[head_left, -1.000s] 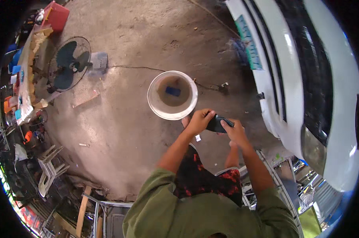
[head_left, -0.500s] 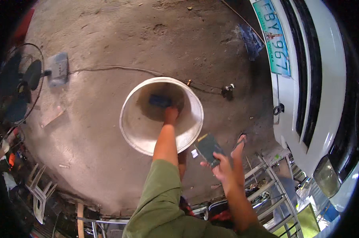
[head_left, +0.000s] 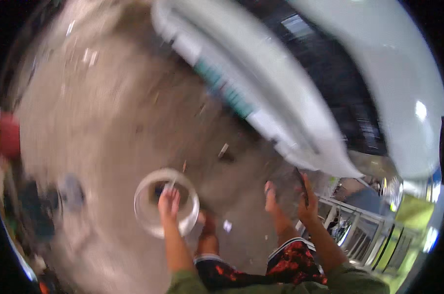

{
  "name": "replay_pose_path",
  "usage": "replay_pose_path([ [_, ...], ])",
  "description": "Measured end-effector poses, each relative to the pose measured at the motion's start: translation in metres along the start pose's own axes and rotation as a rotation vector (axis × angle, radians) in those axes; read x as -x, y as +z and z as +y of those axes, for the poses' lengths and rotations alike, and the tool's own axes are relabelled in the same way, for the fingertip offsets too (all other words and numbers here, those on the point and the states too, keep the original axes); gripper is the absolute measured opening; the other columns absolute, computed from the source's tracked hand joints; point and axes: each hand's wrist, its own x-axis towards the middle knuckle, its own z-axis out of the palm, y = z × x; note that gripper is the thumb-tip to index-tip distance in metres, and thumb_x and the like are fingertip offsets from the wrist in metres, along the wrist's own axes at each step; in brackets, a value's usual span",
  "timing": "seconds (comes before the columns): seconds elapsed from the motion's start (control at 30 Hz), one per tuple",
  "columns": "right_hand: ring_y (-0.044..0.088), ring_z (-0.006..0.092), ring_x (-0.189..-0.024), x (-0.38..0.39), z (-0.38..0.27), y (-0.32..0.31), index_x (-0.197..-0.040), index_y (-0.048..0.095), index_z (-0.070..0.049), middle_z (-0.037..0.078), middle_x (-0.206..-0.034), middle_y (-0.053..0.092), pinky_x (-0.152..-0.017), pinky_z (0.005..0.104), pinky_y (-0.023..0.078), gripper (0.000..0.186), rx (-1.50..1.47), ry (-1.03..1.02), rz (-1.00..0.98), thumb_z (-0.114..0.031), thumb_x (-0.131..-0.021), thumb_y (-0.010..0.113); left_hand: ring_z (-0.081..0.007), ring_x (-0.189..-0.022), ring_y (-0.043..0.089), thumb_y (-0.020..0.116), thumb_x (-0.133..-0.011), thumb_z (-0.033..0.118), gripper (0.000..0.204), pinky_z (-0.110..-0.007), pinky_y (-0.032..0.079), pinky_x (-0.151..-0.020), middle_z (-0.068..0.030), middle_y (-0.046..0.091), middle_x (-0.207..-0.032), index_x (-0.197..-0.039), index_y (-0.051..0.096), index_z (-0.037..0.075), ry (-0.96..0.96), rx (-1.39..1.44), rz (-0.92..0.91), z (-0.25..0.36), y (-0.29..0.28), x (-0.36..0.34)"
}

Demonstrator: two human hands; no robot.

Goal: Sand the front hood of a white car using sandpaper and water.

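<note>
From here, the head view shows me one white bucket point(head_left: 144, 203) at left with the left hand point(head_left: 169, 200) over it, too blurred; I cannot tell its spread or hold. Well to its right, the right hand point(head_left: 308, 205) curls around one dark thin object point(head_left: 300, 180); one dark patch point(head_left: 159, 188) shows inside the bucket

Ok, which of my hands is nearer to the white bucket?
Left. Your left hand is at the mouth of the white bucket, though blur hides how deep; your right hand is well off to its right, holding a dark flat object.
</note>
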Motion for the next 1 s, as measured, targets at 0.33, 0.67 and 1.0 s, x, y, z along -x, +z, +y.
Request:
replay_pose_path([
  [0.33,0.028,0.0401,-0.142,-0.019,-0.21,-0.39,-0.139,0.048,-0.004,0.016,-0.15,0.038,-0.114,0.0546,0.023,0.07,0.902,-0.989,0.916,0.007,-0.07,0.053,-0.0241,-0.085,0.056,0.054,-0.091,0.012,0.011,-0.041,0.048,-0.079,-0.0098,0.059,-0.084,-0.089,0.058,0.001,0.014,-0.37,-0.802,-0.082,0.492,0.18],
  [0.67,0.032,0.0261,-0.141,-0.121,-0.319,-0.396,-0.134,0.05,-0.003,0.012,-0.148,0.043,-0.12,0.0485,0.017,0.056,1.142,-1.218,0.677,-0.036,-0.088,0.052,-0.0199,-0.078,0.069,0.052,-0.098,0.027,0.034,-0.03,0.056,-0.07,-0.013,0.07,-0.091,-0.103,0.066,-0.004,0.601,-1.196,-0.897,-0.214,0.87,0.381],
  [1.0,0.031,0.0303,-0.141,-0.116,-0.343,-0.342,-0.141,0.042,0.001,0.016,-0.149,0.038,-0.117,0.053,0.016,0.071,1.181,-1.133,0.653,-0.04,-0.086,0.06,-0.0158,-0.086,0.067,0.056,-0.098,0.02,0.027,-0.03,0.053,-0.078,-0.0084,0.071,-0.089,-0.114,0.064,-0.001,0.919,-1.27,-0.552,-0.046,0.719,0.305],
])
